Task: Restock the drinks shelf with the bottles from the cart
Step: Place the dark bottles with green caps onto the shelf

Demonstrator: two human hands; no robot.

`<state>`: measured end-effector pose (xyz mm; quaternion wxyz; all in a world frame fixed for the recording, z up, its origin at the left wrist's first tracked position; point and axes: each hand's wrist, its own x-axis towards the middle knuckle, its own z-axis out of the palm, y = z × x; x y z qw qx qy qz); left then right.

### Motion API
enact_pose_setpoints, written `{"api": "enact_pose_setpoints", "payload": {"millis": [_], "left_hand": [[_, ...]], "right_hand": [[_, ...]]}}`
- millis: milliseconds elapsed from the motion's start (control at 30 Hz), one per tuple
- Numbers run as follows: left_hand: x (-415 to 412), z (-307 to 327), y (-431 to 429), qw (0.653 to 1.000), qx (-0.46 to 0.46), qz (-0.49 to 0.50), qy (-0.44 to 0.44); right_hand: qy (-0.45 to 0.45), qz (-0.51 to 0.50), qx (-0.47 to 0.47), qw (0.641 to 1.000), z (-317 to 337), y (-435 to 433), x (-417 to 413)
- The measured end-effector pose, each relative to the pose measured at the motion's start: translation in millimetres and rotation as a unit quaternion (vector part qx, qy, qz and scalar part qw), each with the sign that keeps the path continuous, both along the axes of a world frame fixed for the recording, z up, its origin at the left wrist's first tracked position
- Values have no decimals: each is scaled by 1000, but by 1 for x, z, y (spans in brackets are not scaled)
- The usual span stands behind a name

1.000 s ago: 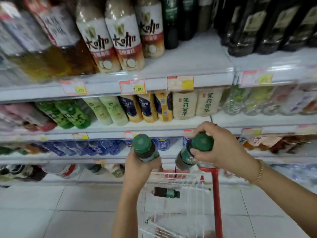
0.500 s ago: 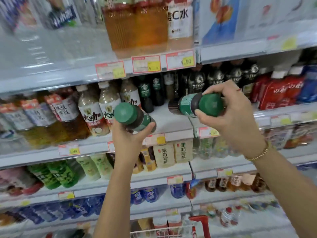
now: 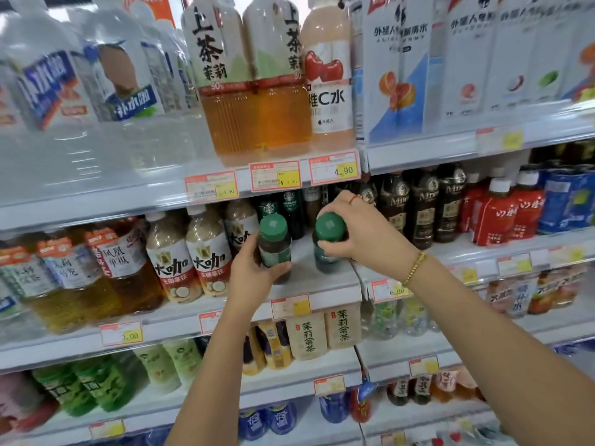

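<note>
Green caps top two dark bottles, one in each of the hands, both over the bare patch of the middle shelf. The left hand has its fingers curled round the lower body of the left bottle, which is nearly upright. Its base is hidden by the fingers, so I cannot tell whether it touches the shelf. The right hand grips the right bottle just under its cap, and that bottle's base seems to rest on the shelf. The two bottles are near each other but apart.

Cream-labelled milk-coffee bottles crowd the left side of the gap, just beside the left hand. Deeper in, behind the gap, stand dark green-labelled bottles. A row of dark brown coffee bottles closes the right side, with red cartons beyond them. Price tags hang on the shelf lip below. A gold bracelet circles the right wrist.
</note>
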<state>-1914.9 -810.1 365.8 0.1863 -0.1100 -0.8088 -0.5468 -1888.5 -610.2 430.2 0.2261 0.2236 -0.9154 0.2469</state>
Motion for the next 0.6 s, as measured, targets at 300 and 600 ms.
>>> {"api": "enact_pose_setpoints", "payload": {"millis": [300,600], "left_hand": [[-25,3,-3,998,15,-41,-45],[-46,-10,0,995,30,-24,-91]], "right_hand": [[-75,-28,-230,970,-25,-23,-57],[-172,-67,-277,943,-81,-44,-80]]}}
